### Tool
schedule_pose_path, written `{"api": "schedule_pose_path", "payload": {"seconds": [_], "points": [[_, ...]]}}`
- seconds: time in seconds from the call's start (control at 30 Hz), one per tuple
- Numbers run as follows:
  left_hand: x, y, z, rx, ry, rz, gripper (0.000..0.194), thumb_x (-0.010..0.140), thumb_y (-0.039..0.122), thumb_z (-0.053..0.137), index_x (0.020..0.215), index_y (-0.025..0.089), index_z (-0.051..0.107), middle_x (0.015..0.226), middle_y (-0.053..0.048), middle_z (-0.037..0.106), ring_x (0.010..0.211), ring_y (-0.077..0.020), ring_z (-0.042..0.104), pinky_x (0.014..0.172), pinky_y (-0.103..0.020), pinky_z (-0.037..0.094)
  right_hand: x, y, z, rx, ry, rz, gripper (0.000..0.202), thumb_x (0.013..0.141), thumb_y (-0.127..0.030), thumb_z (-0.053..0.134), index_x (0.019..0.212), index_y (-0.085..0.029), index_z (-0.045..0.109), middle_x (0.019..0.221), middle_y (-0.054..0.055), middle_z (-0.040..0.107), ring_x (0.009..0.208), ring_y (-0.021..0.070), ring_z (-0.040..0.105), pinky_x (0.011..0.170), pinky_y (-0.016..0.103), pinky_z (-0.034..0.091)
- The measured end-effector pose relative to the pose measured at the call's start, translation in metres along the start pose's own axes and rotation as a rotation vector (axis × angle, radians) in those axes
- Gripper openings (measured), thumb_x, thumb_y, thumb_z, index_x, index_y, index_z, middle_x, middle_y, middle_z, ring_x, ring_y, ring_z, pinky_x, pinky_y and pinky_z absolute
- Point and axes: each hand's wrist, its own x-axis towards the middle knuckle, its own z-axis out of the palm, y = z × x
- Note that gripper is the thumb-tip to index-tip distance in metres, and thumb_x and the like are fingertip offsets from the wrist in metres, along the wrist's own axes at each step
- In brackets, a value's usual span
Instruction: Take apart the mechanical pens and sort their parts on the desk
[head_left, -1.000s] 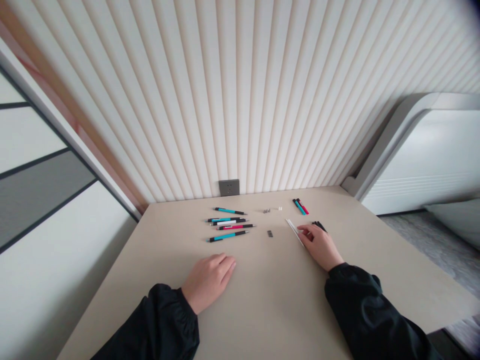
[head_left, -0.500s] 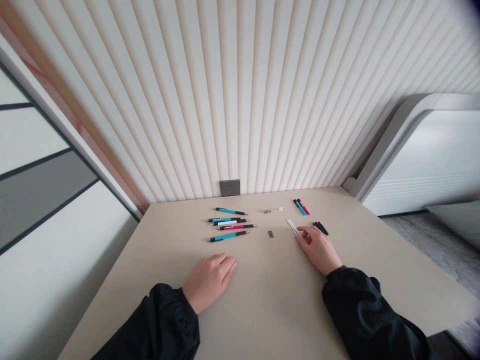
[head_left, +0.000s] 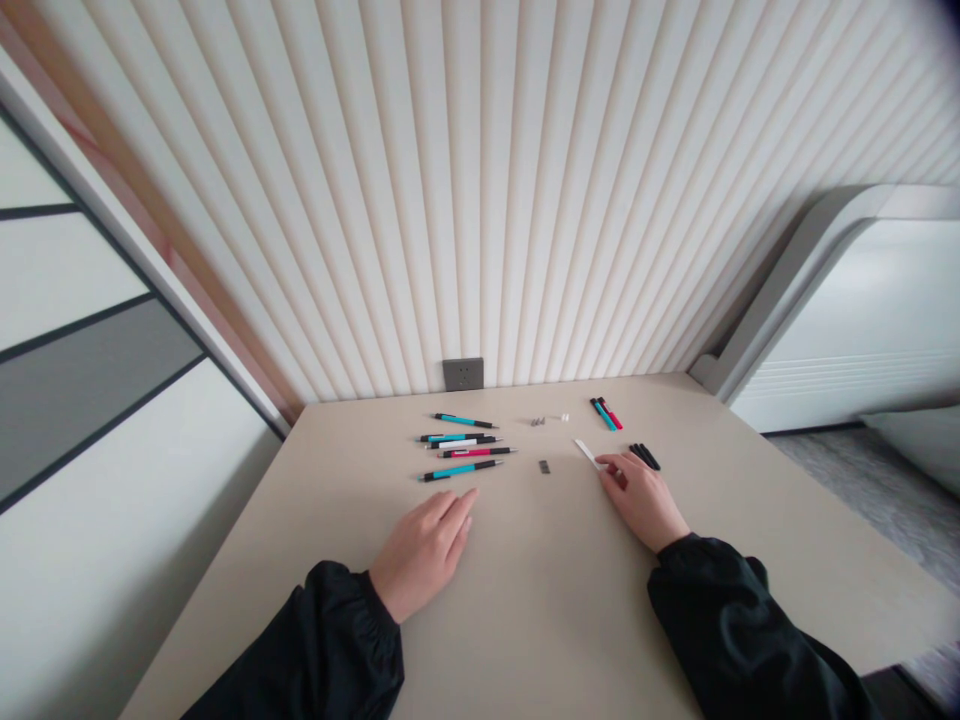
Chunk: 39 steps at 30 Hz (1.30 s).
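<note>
My left hand [head_left: 424, 550] is just above or on the table, fingers extended toward the pens and nothing seen in it. Beyond its fingertips lie several pens, among them a blue pen [head_left: 461, 471], a red one [head_left: 472, 453] and a white one [head_left: 461, 443]. My right hand [head_left: 641, 498] has thumb and fingers closed at the near end of thin white sticks [head_left: 586, 453]. Black pen parts [head_left: 645, 457] lie just beyond that hand. Small dark pieces [head_left: 544, 467] rest between the hands, with small grey pieces [head_left: 538, 422] and white pieces [head_left: 564, 417] farther back.
Blue and red barrels [head_left: 606, 414] with black ends lie at the back right of the beige table [head_left: 510, 620]. A dark socket [head_left: 463, 374] is on the ribbed wall behind. A bed headboard [head_left: 847, 300] stands to the right, a panelled cabinet to the left.
My left hand has shifted slightly forward and its fingers have straightened. The white sticks at my right fingertips look closer together. The view has moved slightly.
</note>
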Motion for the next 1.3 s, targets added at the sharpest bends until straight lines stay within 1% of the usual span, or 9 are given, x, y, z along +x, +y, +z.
{"api": "schedule_pose_path", "payload": {"seconds": [0.2, 0.3, 0.37, 0.6, 0.7, 0.83, 0.93, 1.13, 1.3], "points": [[0.002, 0.0, -0.007, -0.184, 0.191, 0.045, 0.037, 0.095, 0.014, 0.037, 0.13, 0.021, 0.05, 0.103, -0.008, 0.064, 0.099, -0.02, 0.058, 0.09, -0.038, 0.049, -0.003, -0.015, -0.005, 0.022, 0.121, -0.015, 0.03, 0.087, -0.037, 0.047, 0.102, -0.021, 0.066, 0.088, 0.006, 0.062, 0.069, 0.0178, 0.058, 0.071, 0.032, 0.047], [0.003, 0.002, -0.011, -0.289, 0.319, 0.001, 0.031, 0.095, 0.018, 0.044, 0.123, 0.022, 0.056, 0.111, -0.008, 0.066, 0.106, -0.0216, 0.056, 0.094, -0.041, 0.047, -0.01, -0.041, -0.002, 0.106, 0.197, -0.158, 0.026, 0.09, -0.033, 0.045, 0.102, -0.021, 0.065, 0.093, 0.008, 0.062, 0.084, 0.0208, 0.059, 0.082, 0.035, 0.046], [0.003, 0.004, -0.011, -0.394, 0.365, -0.05, 0.028, 0.093, 0.02, 0.048, 0.119, 0.023, 0.059, 0.108, -0.007, 0.067, 0.1, -0.0204, 0.058, 0.09, -0.039, 0.049, -0.017, -0.064, 0.005, 0.142, 0.166, -0.282, 0.024, 0.092, -0.031, 0.045, 0.105, -0.022, 0.063, 0.097, 0.008, 0.062, 0.093, 0.0226, 0.058, 0.088, 0.038, 0.045], [0.004, 0.017, 0.0, -0.941, 0.392, -0.374, 0.022, 0.089, 0.033, 0.056, 0.103, 0.02, 0.068, 0.104, -0.007, 0.061, 0.068, -0.0116, 0.06, 0.062, -0.025, 0.053, -0.031, -0.138, 0.039, 0.177, -0.031, -0.521, 0.045, 0.089, -0.031, 0.052, 0.133, -0.024, 0.047, 0.111, 0.01, 0.06, 0.1, 0.0256, 0.055, 0.087, 0.042, 0.046], [0.007, 0.019, 0.005, -1.148, 0.417, -0.516, 0.027, 0.085, 0.038, 0.061, 0.1, 0.017, 0.068, 0.097, -0.007, 0.065, 0.069, -0.0127, 0.06, 0.066, -0.027, 0.054, -0.022, -0.152, 0.05, 0.278, -0.041, -0.534, 0.037, 0.09, -0.029, 0.052, 0.127, -0.024, 0.052, 0.105, 0.008, 0.063, 0.095, 0.0232, 0.058, 0.083, 0.039, 0.048], [0.01, 0.017, 0.012, -1.35, 0.45, -0.687, 0.033, 0.08, 0.041, 0.066, 0.102, 0.016, 0.067, 0.086, -0.005, 0.068, 0.076, -0.0147, 0.063, 0.075, -0.029, 0.053, -0.012, -0.15, 0.056, 0.517, -0.056, -0.425, 0.023, 0.091, -0.028, 0.051, 0.111, -0.024, 0.062, 0.091, 0.005, 0.065, 0.079, 0.0173, 0.059, 0.074, 0.031, 0.048], [0.009, 0.016, 0.015, -1.408, 0.398, -0.753, 0.036, 0.078, 0.039, 0.069, 0.106, 0.017, 0.065, 0.095, -0.006, 0.068, 0.082, -0.0155, 0.064, 0.082, -0.031, 0.052, -0.014, -0.139, 0.055, 0.65, -0.057, -0.282, 0.019, 0.088, -0.032, 0.056, 0.102, -0.022, 0.065, 0.082, 0.003, 0.064, 0.071, 0.0153, 0.056, 0.069, 0.028, 0.048], [0.006, 0.02, 0.012, -1.249, 0.045, -0.627, 0.029, 0.083, 0.037, 0.063, 0.101, 0.015, 0.067, 0.092, -0.007, 0.071, 0.082, -0.0193, 0.066, 0.082, -0.034, 0.051, -0.014, -0.129, 0.055, 0.841, -0.101, -0.114, 0.032, 0.085, -0.039, 0.06, 0.109, -0.019, 0.062, 0.074, 0.001, 0.06, 0.069, 0.015, 0.054, 0.066, 0.027, 0.048], [0.005, 0.022, 0.011, -1.146, 0.016, -0.556, 0.024, 0.086, 0.035, 0.058, 0.1, 0.016, 0.065, 0.087, -0.005, 0.07, 0.08, -0.019, 0.065, 0.078, -0.031, 0.051, -0.012, -0.133, 0.054, 0.815, -0.151, -0.159, 0.029, 0.087, -0.039, 0.058, 0.107, -0.019, 0.064, 0.08, 0.002, 0.062, 0.071, 0.0145, 0.056, 0.067, 0.027, 0.047]]}}
